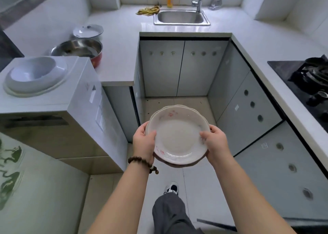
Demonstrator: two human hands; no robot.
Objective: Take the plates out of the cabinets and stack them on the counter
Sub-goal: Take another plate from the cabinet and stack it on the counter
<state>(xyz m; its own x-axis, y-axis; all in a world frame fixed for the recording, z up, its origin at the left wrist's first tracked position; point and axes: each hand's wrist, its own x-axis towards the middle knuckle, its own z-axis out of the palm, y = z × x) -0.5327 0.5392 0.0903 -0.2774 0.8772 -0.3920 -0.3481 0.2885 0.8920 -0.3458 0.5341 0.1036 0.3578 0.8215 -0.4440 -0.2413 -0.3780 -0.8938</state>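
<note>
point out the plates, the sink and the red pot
plates (179, 138), head view, on the flat centre of the top plate
sink (181, 17), head view, on the steel basin floor
red pot (96, 59), head view, on its red outer wall

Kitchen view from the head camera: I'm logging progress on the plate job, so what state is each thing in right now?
Plates: a small stack, held above the floor.
Left hand: grip on the stack's left rim.
Right hand: grip on the right rim.
Cabinet doors: shut.
Sink: empty, tap not running.
Metal pot: uncovered, on the counter.
Lidded pot: covered.
</note>
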